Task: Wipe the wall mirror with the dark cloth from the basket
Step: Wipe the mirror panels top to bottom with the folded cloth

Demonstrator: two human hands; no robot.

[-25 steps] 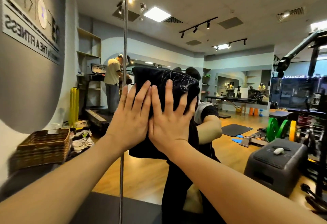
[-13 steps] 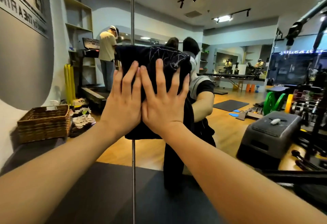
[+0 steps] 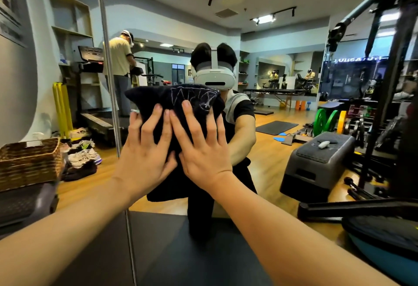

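Hands flat, side by side: your left hand (image 3: 144, 157) and right hand (image 3: 201, 152) press the dark cloth (image 3: 181, 105) against the mirror (image 3: 282, 44), fingers spread. The wicker basket (image 3: 29, 161) sits at the mirror's lower left edge.

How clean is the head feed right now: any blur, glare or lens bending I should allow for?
Head view: hands and cloth are sharp; the right-edge rack is smeared and dark; the mirror seam bows from wide-angle distortion; ceiling lights reflect in the mirror, with no glare on the cloth.
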